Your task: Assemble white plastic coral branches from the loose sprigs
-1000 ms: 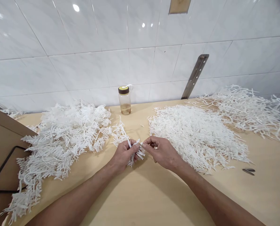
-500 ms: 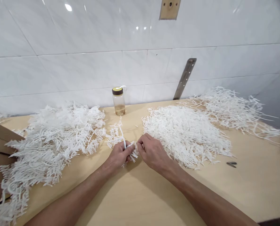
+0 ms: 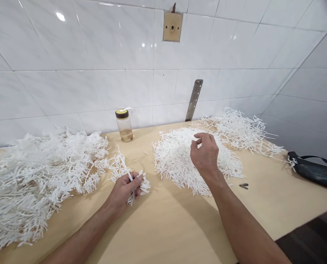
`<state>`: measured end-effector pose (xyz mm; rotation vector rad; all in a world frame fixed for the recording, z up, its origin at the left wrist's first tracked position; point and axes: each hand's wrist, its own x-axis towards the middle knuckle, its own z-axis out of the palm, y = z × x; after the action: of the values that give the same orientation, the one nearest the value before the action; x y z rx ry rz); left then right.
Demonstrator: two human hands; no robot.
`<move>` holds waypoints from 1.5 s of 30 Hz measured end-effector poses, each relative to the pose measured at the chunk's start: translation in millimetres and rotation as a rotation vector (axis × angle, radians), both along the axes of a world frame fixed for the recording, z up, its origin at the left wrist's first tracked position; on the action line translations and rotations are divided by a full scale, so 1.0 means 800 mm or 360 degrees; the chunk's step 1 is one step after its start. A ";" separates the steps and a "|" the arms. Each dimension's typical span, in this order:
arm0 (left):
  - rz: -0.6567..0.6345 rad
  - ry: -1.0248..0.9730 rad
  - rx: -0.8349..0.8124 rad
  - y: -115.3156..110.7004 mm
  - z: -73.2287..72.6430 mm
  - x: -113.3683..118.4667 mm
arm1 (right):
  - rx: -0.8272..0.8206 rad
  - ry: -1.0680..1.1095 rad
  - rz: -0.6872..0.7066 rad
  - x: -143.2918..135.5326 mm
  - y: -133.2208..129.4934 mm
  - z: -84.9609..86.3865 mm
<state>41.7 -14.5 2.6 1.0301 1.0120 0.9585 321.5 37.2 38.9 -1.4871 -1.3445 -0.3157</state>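
Head view: step, I judge, is holding white bunch (image 3: 145, 186) in left hand (image 3: 121, 191), right hand (image 3: 206, 156) apart, over strand pile (image 3: 174, 157); thin strands call for light, exact pinch. Left: thumb and fingers pinch bunch, in front of bottle (image 3: 125, 128). Right: fingers curled, thumb little apart, seemingly empty, to right of bottle.

R hand (image 3: 205, 153) moved fr bunch (image 3: 145, 186), over R pile (image 3: 174, 161).

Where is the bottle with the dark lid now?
In the head view, the bottle stands left of centre at the table's back edge, near the tiled wall.
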 end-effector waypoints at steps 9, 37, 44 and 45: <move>0.0077 -0.0091 -0.0036 0.002 -0.004 -0.001 | -0.0309 0.0226 0.0696 -0.066 -0.026 -0.009; 0.0179 0.0127 0.0135 -0.005 -0.001 0.007 | -0.1433 0.0772 0.1384 -0.138 -0.058 -0.038; 0.0076 0.0057 0.0106 -0.004 -0.003 0.004 | -0.1505 0.0877 0.1593 -0.128 -0.051 -0.051; 0.0050 0.0051 0.0093 -0.004 -0.003 0.003 | -0.1518 0.0879 0.1607 -0.126 -0.050 -0.051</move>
<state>44.4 -17.3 0.3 1.0838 1.0342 1.0053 220.6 -2.5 -1.9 -1.2103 -1.6386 1.4351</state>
